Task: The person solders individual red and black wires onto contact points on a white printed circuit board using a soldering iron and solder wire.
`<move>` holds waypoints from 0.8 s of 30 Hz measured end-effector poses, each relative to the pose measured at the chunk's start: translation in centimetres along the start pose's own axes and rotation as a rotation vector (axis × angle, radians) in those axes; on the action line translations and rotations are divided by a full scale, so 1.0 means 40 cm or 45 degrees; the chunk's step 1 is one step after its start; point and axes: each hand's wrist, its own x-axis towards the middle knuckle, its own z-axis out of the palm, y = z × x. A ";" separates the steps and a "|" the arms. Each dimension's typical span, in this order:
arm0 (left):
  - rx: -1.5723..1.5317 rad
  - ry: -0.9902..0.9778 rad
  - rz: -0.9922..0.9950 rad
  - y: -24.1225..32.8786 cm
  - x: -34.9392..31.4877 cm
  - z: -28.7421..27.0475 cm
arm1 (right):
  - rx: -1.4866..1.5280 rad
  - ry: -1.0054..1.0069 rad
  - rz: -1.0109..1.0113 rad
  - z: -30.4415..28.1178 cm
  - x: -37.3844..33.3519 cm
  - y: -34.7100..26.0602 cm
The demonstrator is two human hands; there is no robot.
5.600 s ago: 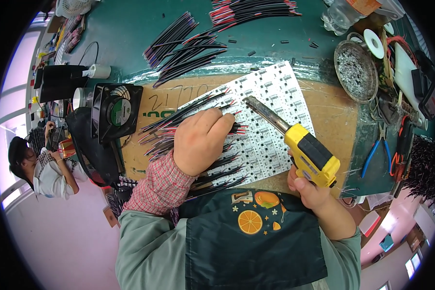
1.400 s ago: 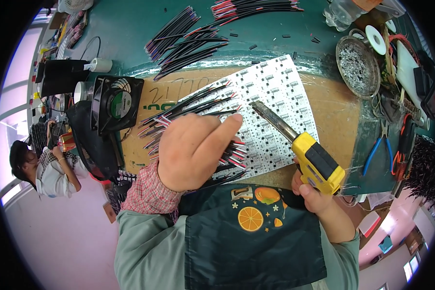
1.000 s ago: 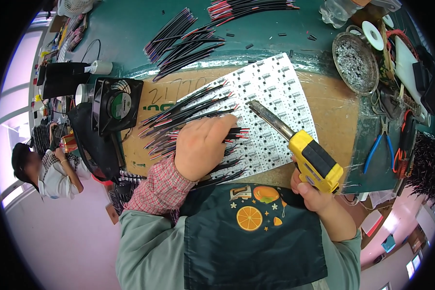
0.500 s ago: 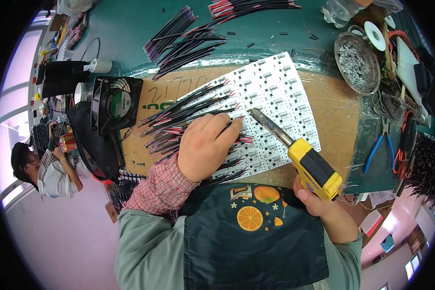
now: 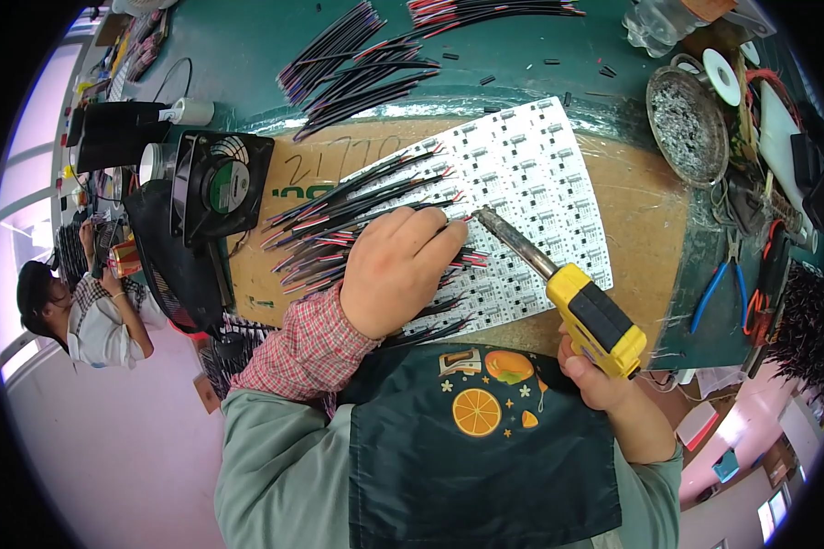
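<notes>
A white circuit board sheet [image 5: 549, 197] printed with rows of small black parts lies tilted on a brown cardboard mat. Black cables with red and white wire ends [image 5: 339, 212] fan over its left part. My left hand [image 5: 398, 270] rests over these cables, thumb and forefinger pinched on a cable end at the board; the fingers partly hide it. My right hand [image 5: 600, 375] is wrapped round the handle of a yellow and black soldering gun [image 5: 595, 316]. Its dark metal tip meets the board area just right of my left fingertips.
A black fan [image 5: 222, 190] stands left of the mat. More cable bundles [image 5: 362, 73] lie on the green table beyond. At right are a round metal dish [image 5: 687, 123] of grey scraps and blue-handled pliers [image 5: 719, 285]. Another person [image 5: 110, 311] sits far left.
The view has shifted slightly, so the board and table sit a little further right. My hands and the soldering gun hold nearly the same pose. The other person's hand has risen.
</notes>
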 end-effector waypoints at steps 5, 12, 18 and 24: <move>-0.003 0.006 -0.004 -0.001 0.000 0.002 | -0.056 -0.025 0.019 -0.007 0.000 0.002; -0.056 0.002 -0.051 0.004 0.000 0.000 | 0.081 -0.036 0.002 -0.006 -0.015 0.003; -0.060 0.023 -0.065 0.000 0.002 0.002 | 0.052 -0.047 0.010 -0.008 -0.024 0.001; -0.075 0.014 -0.037 -0.012 0.007 0.004 | -0.031 -0.019 0.076 -0.005 -0.024 0.006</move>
